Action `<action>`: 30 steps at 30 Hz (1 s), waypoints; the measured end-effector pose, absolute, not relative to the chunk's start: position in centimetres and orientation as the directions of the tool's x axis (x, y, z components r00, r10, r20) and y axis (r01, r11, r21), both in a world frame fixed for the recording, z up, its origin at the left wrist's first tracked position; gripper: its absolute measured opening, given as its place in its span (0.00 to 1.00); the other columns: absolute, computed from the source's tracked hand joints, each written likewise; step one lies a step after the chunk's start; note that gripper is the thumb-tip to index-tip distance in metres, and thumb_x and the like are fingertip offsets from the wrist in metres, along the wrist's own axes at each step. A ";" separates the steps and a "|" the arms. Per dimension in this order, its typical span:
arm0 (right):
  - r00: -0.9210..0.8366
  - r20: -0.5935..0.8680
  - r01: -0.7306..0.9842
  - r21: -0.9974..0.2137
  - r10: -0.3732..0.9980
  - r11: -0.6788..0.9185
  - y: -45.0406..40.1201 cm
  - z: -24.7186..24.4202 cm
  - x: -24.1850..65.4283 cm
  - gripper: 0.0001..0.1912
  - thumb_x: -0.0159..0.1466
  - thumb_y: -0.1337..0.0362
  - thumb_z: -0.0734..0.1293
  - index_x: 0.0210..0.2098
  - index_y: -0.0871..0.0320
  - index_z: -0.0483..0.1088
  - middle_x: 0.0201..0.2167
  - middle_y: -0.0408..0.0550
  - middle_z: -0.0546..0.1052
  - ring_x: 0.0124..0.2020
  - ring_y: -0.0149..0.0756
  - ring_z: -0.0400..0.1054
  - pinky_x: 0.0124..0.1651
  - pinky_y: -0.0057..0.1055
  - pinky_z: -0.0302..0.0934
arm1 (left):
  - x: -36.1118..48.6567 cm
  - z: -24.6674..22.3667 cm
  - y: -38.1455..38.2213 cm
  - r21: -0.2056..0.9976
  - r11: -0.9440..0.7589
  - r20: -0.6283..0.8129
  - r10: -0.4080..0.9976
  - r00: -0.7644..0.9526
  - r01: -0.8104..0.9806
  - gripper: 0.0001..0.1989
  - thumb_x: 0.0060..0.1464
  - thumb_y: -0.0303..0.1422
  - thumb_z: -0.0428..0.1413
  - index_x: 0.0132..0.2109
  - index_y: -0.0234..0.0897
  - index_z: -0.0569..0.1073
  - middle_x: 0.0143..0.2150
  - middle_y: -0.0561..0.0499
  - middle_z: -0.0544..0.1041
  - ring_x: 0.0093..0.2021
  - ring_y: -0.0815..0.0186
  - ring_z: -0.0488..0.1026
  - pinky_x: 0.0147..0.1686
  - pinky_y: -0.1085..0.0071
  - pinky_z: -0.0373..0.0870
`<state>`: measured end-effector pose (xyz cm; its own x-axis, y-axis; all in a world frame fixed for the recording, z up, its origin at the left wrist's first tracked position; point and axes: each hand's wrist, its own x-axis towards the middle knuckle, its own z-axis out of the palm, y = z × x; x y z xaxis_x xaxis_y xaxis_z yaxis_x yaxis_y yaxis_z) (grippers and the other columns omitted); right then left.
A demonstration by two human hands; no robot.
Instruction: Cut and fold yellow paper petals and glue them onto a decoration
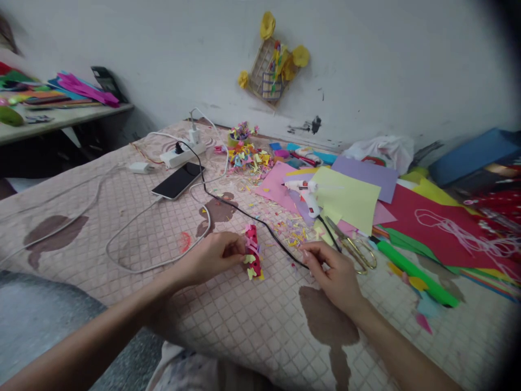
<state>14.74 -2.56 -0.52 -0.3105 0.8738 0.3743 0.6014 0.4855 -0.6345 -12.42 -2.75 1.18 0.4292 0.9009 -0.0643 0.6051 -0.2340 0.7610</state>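
Observation:
My left hand (228, 251) pinches the side of a small red craft piece (254, 266) with pink and pale yellow paper cut-outs on it. The piece rests upright or nearly so on the quilted cloth; its underside is hidden. To the right, my right hand (329, 271) has thumb and forefinger brought together beside the black cord (277, 239). Whatever those fingertips hold is too small to make out. Beyond that hand lie a white glue gun (305, 194) on coloured paper and a pair of gold-handled scissors (358, 250).
A phone (179, 180) charges beside a white power strip (183, 155), with cables looping across the cloth. Paper scraps (250, 158) heap around a small tub (239, 137). Coloured sheets (350, 190), a green roll (419, 274) and pink string (459, 231) spread over the right side.

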 end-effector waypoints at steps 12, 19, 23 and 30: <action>0.006 0.508 0.663 -0.646 0.861 0.377 0.2 1.6 19.4 0.07 0.62 0.61 0.61 0.36 0.57 0.67 0.24 0.42 0.72 0.20 0.29 0.64 0.26 0.26 0.59 | -13.8 2.7 -1.9 0.653 -0.245 0.085 0.964 0.251 0.717 0.09 0.54 0.36 0.50 0.31 0.36 0.69 0.23 0.55 0.68 0.22 0.72 0.63 0.21 0.77 0.58; 0.058 0.436 0.741 -0.622 0.898 0.255 2.9 1.4 23.8 0.09 0.60 0.59 0.61 0.32 0.58 0.67 0.22 0.44 0.72 0.21 0.32 0.66 0.26 0.28 0.60 | -11.8 6.3 0.8 0.623 -0.301 0.265 0.950 0.167 0.722 0.11 0.52 0.40 0.52 0.30 0.36 0.69 0.23 0.54 0.71 0.22 0.72 0.66 0.21 0.77 0.60; -0.117 0.394 0.804 -0.502 0.912 0.320 2.8 0.7 22.9 0.05 0.59 0.62 0.62 0.30 0.57 0.67 0.24 0.45 0.72 0.27 0.36 0.67 0.30 0.30 0.61 | -10.0 7.1 3.4 0.610 -0.384 0.306 0.921 0.241 0.693 0.10 0.52 0.39 0.51 0.33 0.35 0.70 0.27 0.52 0.73 0.26 0.70 0.69 0.25 0.76 0.63; -0.331 0.366 0.818 -0.348 0.870 0.458 2.2 0.3 21.4 0.04 0.60 0.64 0.61 0.33 0.56 0.67 0.32 0.49 0.72 0.39 0.41 0.65 0.41 0.35 0.60 | -10.6 5.2 6.2 0.522 -0.379 0.044 0.907 0.419 0.764 0.11 0.49 0.39 0.51 0.32 0.35 0.72 0.27 0.51 0.74 0.28 0.68 0.70 0.28 0.75 0.64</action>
<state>21.40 2.21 0.30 -0.3312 0.8698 0.3656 0.8181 0.4578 -0.3480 -10.65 6.22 5.19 0.4195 0.9067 0.0442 0.7639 -0.3789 0.5225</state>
